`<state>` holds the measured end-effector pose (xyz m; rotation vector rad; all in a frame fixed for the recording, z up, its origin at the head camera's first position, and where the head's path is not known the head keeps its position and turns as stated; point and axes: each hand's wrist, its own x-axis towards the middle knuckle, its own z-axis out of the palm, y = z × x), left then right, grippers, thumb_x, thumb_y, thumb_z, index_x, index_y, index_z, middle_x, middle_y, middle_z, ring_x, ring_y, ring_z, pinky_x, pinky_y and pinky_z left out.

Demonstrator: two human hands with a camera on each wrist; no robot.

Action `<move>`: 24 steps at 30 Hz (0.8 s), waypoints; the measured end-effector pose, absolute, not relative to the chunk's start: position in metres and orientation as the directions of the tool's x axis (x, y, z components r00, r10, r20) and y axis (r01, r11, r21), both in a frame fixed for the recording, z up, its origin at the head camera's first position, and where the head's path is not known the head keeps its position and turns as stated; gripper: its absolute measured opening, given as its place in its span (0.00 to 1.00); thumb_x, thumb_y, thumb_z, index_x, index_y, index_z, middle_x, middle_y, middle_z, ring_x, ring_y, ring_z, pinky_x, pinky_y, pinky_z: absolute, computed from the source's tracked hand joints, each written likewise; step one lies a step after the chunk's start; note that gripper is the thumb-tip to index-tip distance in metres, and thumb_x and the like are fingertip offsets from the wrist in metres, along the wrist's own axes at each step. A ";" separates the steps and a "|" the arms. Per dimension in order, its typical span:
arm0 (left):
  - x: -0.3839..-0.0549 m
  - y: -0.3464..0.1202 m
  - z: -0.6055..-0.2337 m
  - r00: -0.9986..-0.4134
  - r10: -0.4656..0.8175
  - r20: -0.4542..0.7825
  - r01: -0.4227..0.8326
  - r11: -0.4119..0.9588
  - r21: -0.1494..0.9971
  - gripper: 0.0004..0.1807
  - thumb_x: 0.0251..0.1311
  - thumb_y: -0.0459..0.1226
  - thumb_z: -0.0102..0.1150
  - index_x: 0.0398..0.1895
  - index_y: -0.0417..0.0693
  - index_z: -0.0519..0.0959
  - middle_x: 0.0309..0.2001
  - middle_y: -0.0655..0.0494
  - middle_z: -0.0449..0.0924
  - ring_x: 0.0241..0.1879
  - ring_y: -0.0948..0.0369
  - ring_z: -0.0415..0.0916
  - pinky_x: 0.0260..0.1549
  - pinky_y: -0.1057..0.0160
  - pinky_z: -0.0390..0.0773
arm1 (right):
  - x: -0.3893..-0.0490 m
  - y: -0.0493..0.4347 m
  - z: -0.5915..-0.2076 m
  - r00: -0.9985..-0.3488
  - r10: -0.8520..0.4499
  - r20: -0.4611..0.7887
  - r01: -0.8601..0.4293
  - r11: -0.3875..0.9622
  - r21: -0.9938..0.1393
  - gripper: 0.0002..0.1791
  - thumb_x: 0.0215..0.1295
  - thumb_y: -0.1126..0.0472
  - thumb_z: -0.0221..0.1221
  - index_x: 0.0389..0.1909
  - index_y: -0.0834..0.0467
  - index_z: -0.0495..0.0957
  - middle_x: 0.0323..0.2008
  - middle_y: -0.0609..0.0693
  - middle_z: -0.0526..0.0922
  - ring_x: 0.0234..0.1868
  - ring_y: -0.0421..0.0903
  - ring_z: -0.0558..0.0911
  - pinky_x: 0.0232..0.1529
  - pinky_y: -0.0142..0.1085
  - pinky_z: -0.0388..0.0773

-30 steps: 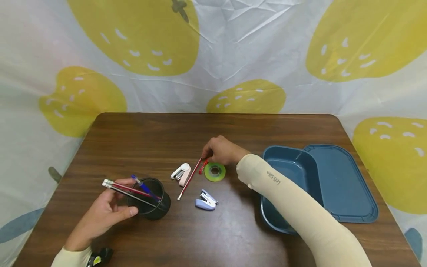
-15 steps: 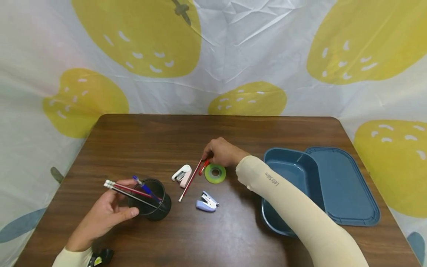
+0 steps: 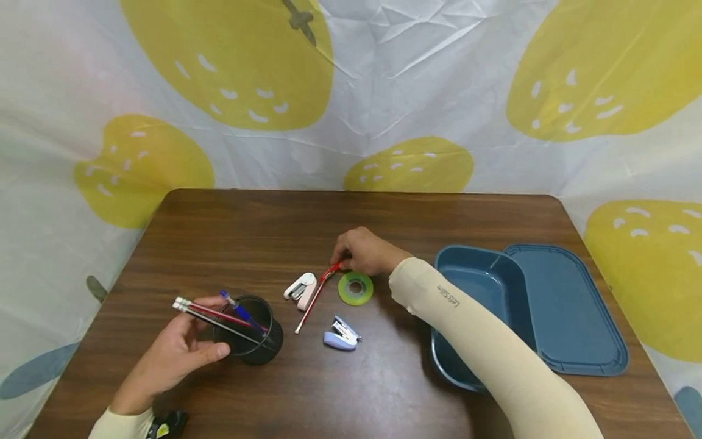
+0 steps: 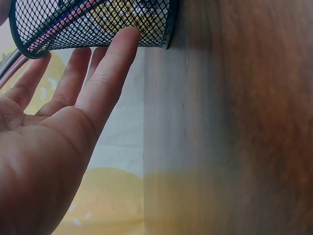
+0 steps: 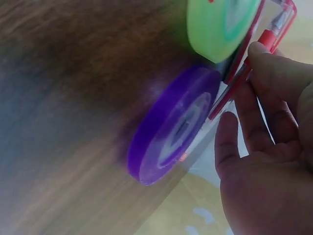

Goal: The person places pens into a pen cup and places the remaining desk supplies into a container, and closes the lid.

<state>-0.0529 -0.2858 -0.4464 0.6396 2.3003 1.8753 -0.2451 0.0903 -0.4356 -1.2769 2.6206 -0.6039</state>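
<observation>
My left hand holds a black mesh pen cup, thumb on the near side and fingers on the far side. Two pencils and a blue pen lean in it. In the left wrist view, the fingers lie along the mesh. My right hand pinches a red pen between thumb and fingers, just over the upper end of a red-striped pencil. A green tape roll lies beside that hand. A purple tape roll shows only in the right wrist view.
A white and pink stapler lies left of the pencil. Nearer me is a light-blue stapler. A blue bin stands at right, partly under my right forearm, with its lid beside it.
The red pen has shifted left in my right hand's grip, from beside the pencil to across its upper end. My left hand and the cup have stayed in place.
</observation>
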 end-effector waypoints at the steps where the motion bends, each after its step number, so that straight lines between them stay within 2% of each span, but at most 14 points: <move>1: -0.053 -0.286 -0.446 -0.906 0.384 0.180 0.254 0.152 0.955 0.38 0.59 0.16 0.64 0.73 0.35 0.66 0.70 0.67 0.73 0.62 0.70 0.78 0.37 0.63 0.90 | -0.245 0.091 -0.435 -0.625 -0.780 0.035 -0.713 0.551 -0.433 0.09 0.62 0.68 0.72 0.39 0.52 0.92 0.41 0.46 0.91 0.44 0.44 0.87 0.52 0.40 0.85; 12: -0.055 -0.286 -0.447 -0.899 0.393 0.192 0.261 0.130 0.957 0.38 0.59 0.15 0.64 0.73 0.33 0.65 0.70 0.66 0.74 0.62 0.69 0.78 0.38 0.62 0.90 | -0.246 0.093 -0.421 -0.678 -0.734 0.042 -0.628 0.548 -0.552 0.07 0.67 0.64 0.71 0.40 0.48 0.91 0.40 0.41 0.92 0.42 0.40 0.86 0.49 0.38 0.84; 18: -0.056 -0.286 -0.446 -0.899 0.392 0.196 0.268 0.136 0.954 0.38 0.59 0.15 0.64 0.73 0.33 0.65 0.69 0.66 0.74 0.62 0.69 0.78 0.39 0.62 0.91 | -0.244 0.092 -0.416 -0.675 -0.734 0.068 -0.614 0.508 -0.604 0.07 0.67 0.65 0.71 0.41 0.50 0.91 0.38 0.43 0.93 0.40 0.39 0.87 0.48 0.41 0.86; 24: -0.055 -0.287 -0.445 -0.906 0.385 0.176 0.255 0.164 0.953 0.37 0.60 0.16 0.64 0.73 0.34 0.66 0.69 0.69 0.74 0.61 0.70 0.78 0.39 0.63 0.90 | -0.240 0.090 -0.412 -0.679 -0.726 0.105 -0.621 0.493 -0.609 0.07 0.66 0.65 0.72 0.41 0.50 0.91 0.38 0.41 0.92 0.40 0.38 0.86 0.48 0.41 0.86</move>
